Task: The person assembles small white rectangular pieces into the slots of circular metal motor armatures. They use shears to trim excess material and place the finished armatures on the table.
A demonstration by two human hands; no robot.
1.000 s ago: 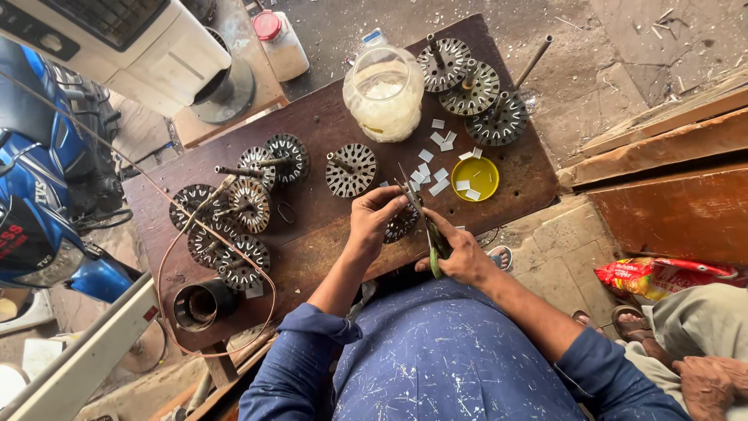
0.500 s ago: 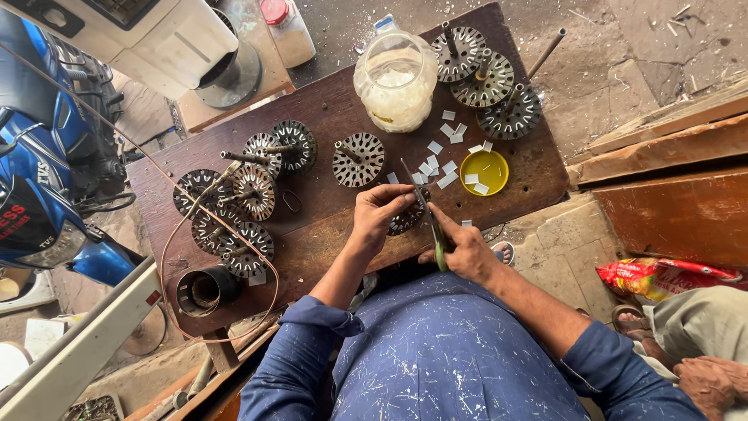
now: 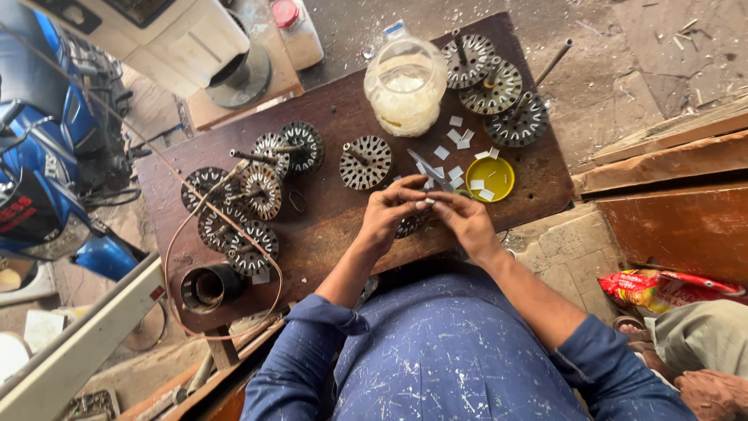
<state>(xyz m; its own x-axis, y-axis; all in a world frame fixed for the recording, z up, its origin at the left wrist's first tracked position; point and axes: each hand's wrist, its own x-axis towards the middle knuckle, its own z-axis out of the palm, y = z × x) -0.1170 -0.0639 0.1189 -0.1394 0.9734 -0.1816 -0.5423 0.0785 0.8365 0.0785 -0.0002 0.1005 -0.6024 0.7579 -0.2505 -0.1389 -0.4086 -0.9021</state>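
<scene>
Slotted rotor disc (image 3: 408, 226) on near edge of dark wooden board (image 3: 327, 117), mostly hidden under both hands; only a dark toothed rim showing below the fingers. Left hand (image 3: 387, 218) curled over disc, fingertips pinched together at a small white slip (image 3: 428, 203). Right hand (image 3: 465, 221) meeting it from the other side, thumb and forefinger closed on same slip; a green-handled tool (image 3: 465, 195) just beside the knuckles, grip on it unclear. Scissors (image 3: 428, 170) lying flat just beyond the fingertips, blades pointing away toward the jar. Loose white paper pieces (image 3: 454, 135) scattered between scissors and clear plastic jar (image 3: 405, 86). Yellow lid (image 3: 489, 178) to right of hands, a few white slips inside. Single rotor with shaft (image 3: 365, 161) upright beyond left hand. Three rotors (image 3: 495, 87) grouped at far right corner of board. Cluster of rotors (image 3: 251, 191) at left end, a copper wire loop (image 3: 173, 257) running around them, black cylinder (image 3: 209, 287) near left corner. Blue speckled sleeves on both forearms.
</scene>
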